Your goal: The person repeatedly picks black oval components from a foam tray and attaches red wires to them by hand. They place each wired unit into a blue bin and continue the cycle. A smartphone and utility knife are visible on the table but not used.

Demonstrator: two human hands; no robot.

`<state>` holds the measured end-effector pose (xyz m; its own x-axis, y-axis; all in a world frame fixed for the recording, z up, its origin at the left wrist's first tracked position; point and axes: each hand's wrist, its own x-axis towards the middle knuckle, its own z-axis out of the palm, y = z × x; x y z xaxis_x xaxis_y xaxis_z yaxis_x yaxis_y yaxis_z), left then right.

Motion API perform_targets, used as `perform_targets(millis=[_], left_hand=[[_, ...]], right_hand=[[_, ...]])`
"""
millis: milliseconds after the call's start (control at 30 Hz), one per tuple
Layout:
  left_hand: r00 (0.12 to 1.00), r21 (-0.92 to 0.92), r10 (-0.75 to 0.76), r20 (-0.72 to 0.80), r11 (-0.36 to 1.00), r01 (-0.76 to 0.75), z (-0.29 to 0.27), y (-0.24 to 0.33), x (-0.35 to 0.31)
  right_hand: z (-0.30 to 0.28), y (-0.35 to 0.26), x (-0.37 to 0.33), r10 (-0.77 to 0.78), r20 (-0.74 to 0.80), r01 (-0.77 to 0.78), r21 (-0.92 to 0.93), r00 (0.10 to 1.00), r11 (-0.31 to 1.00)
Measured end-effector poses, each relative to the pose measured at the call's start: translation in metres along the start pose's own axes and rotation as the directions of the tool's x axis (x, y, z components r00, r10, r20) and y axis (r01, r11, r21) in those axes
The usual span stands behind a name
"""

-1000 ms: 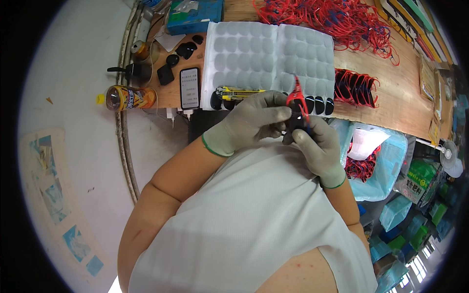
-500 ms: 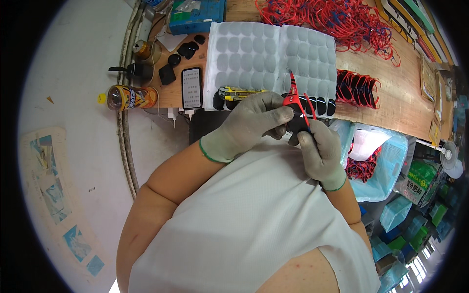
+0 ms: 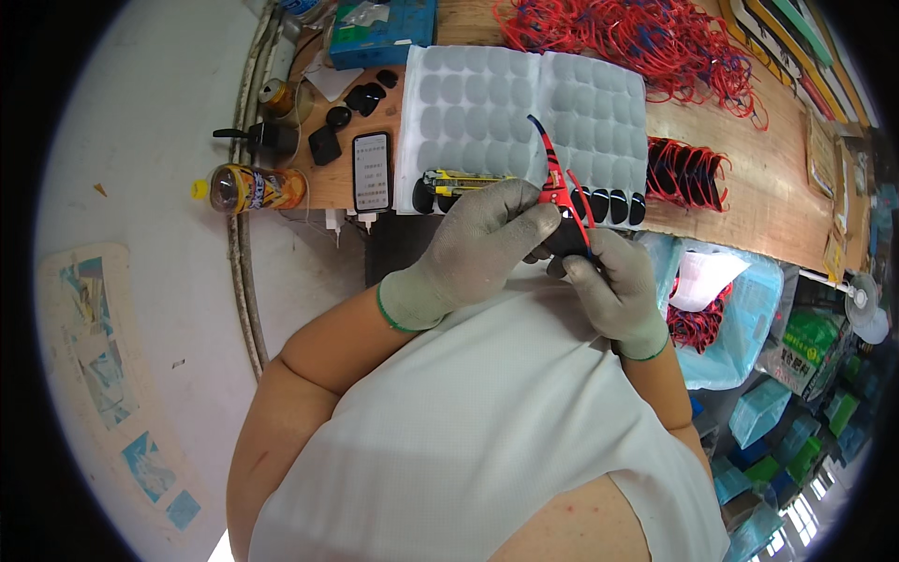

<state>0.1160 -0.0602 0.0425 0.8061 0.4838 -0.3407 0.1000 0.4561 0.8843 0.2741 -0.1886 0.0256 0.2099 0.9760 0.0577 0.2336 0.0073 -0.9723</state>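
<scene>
In grey gloves with green cuffs, both my hands hold a pair of red-framed sunglasses (image 3: 566, 242) with dark lenses, just in front of the table edge. My left hand (image 3: 482, 239) is closed, its thumb and fingers pinching the frame beside a lens. At the other side, my right hand (image 3: 616, 286) grips the lower part with thumb and bent fingers. One red temple with a dark tip points up and away from me. Beyond my hands lies a white lens tray (image 3: 476, 122) with oval pockets; several dark lenses (image 3: 618, 206) sit in its nearest row.
A yellow utility knife (image 3: 464, 181) lies across the tray's near left. Left of it are a phone (image 3: 372, 172), loose dark lenses and a drink bottle (image 3: 257, 188). Red frames (image 3: 646, 51) are heaped at the back. A row of sunglasses (image 3: 688, 174) stands right, above a lined blue bin (image 3: 757, 304).
The sunglasses have turned in my hands, so the raised temple now shows longer, with its dark tip leaning left. Both hands keep their hold and have shifted only slightly.
</scene>
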Motion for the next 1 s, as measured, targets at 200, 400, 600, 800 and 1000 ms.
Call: perform_targets(millis=[200,400,600,800,1000], left_hand=[[0.998,0.017,0.059,0.015,0.998,-0.059,-0.008,-0.006,-0.008],[0.995,0.063,0.092,0.032,0.994,-0.094,-0.005,-0.018,-0.006],[0.984,0.229,0.169,0.052,0.957,-0.177,-0.007,-0.001,-0.011],[0.966,0.334,0.255,0.033,0.909,-0.251,-0.005,0.004,-0.015],[0.920,0.369,0.376,0.116,0.843,-0.391,-0.004,0.005,-0.018]], right_hand=[[0.000,-0.008,0.005,0.048,0.021,-0.046,-0.078,0.999,0.996],[0.014,-0.007,0.006,0.047,-0.106,-0.048,-0.008,0.993,0.999],[0.016,-0.022,0.009,-0.064,-0.125,0.046,-0.145,0.990,0.988],[0.019,-0.029,0.009,-0.023,-0.135,0.007,-0.117,0.991,0.993],[0.022,-0.041,-0.002,-0.234,-0.186,0.135,-0.432,0.954,0.892]])
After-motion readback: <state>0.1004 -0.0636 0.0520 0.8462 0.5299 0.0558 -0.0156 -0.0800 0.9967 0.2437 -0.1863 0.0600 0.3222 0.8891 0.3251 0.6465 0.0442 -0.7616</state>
